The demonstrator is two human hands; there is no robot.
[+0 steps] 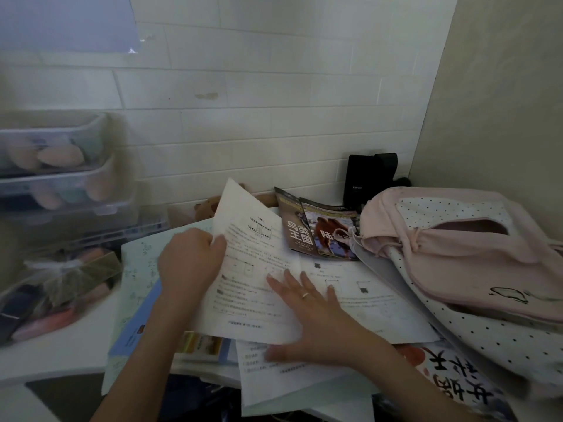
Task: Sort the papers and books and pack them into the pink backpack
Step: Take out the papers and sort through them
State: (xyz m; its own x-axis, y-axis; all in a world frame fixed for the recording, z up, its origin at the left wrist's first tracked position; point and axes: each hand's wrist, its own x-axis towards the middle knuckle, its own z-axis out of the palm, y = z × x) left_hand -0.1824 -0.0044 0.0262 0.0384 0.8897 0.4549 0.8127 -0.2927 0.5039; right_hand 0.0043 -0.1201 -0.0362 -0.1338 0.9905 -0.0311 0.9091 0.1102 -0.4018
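Papers (pixel 262 287) litter the white bench (pixel 61 354) against a tiled wall; left hand (pixel 190 263) fingers pinch a printed sheet, right hand (pixel 316 318) lies flat, open, beside the pink backpack (pixel 457 248).

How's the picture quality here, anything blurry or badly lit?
Head view: dim overall; clear plastic drawers at left are smeared with blur; wall tile lines bow from the wide lens; the printed white sheet under both hands is sharper, though its text stays unreadable.

Blurred clear plastic drawers (pixel 61 166) stack at the left above a clear bag (pixel 61 287) of clutter, while a black speaker (pixel 358 178) stands against the tiled wall (pixel 259 86)
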